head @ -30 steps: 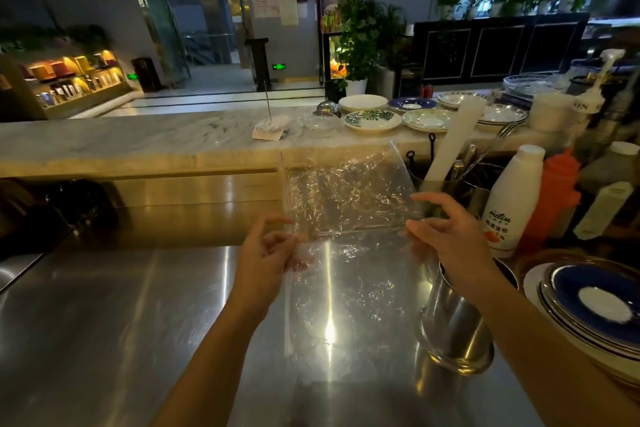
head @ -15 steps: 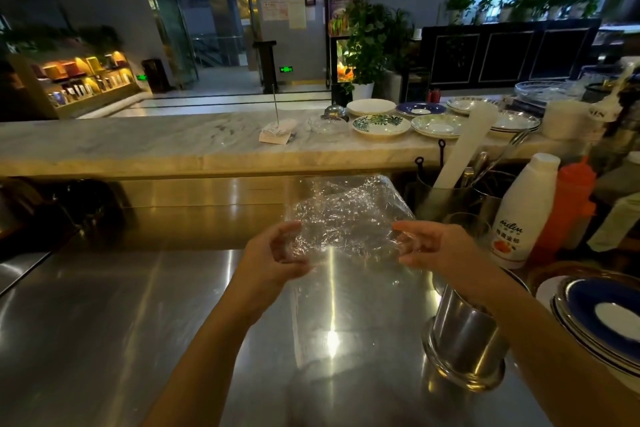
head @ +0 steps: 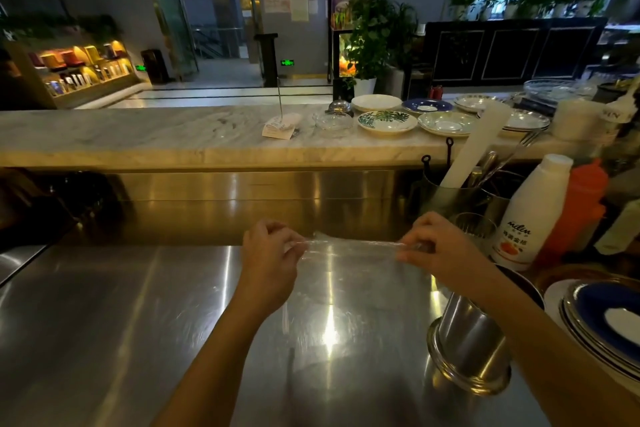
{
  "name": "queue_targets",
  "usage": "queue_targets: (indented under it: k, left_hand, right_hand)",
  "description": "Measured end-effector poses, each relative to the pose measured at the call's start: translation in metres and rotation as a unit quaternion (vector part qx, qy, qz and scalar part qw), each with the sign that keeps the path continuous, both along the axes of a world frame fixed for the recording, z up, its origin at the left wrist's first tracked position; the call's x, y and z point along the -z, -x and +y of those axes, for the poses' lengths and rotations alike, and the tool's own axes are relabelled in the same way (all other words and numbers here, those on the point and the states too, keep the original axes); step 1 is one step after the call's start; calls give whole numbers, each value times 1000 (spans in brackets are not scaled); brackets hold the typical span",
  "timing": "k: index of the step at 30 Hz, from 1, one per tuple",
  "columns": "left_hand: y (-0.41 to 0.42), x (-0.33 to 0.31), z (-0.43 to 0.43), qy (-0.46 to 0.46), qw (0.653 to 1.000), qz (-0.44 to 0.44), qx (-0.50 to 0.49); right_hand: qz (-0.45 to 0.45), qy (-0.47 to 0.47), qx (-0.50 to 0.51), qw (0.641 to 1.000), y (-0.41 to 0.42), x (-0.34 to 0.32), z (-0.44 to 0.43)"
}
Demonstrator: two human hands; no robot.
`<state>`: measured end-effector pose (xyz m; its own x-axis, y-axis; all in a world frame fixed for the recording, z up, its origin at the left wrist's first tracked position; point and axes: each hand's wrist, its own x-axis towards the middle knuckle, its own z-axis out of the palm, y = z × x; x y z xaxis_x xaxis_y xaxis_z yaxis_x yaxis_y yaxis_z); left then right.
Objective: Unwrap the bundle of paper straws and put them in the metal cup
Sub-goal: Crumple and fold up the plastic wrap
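Over steel bench (head: 138, 322): metal cup (head: 467, 350) by right forearm, inside hidden, so can't tell where straws are. Clear wrapper (head: 349, 250) stretched between left hand (head: 270, 253) and right hand (head: 440, 246), each pinching one end. Guessing feather-light, floppy, slippery, best gripped at corners.

— What's on your arms?

— Nothing. My 2 forearms are bare up to the frame edge at 6 o'clock: no sleeves, no watch.

— And the hands?

— My left hand (head: 268, 258) and right hand (head: 438, 246) wear no gloves; I see no rings on either.
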<state>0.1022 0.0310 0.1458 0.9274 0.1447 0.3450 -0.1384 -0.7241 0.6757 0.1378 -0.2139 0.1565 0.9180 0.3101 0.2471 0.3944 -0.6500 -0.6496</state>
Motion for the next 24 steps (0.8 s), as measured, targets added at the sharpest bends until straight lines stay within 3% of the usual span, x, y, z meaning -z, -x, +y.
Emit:
queue_targets:
  k: [1, 3, 6, 13, 24]
  left_hand:
    - [0, 1, 3, 23, 1000, 14, 10]
    - [3, 3, 6, 154, 985, 57, 51]
    - [4, 9, 10, 313, 942, 81, 87]
    - [1, 47, 14, 413, 903, 121, 2]
    - [1, 108, 20, 441, 862, 243, -67]
  right_hand:
    - [-3, -6, -4, 1000, 0, -1, 0]
    - [3, -38, -13, 999, 1, -1, 1]
    - [83, -172, -13, 982, 3, 4, 8]
    - [196, -298, 3, 934, -1, 37, 27]
    - [331, -309, 62, 890, -24, 108, 46]
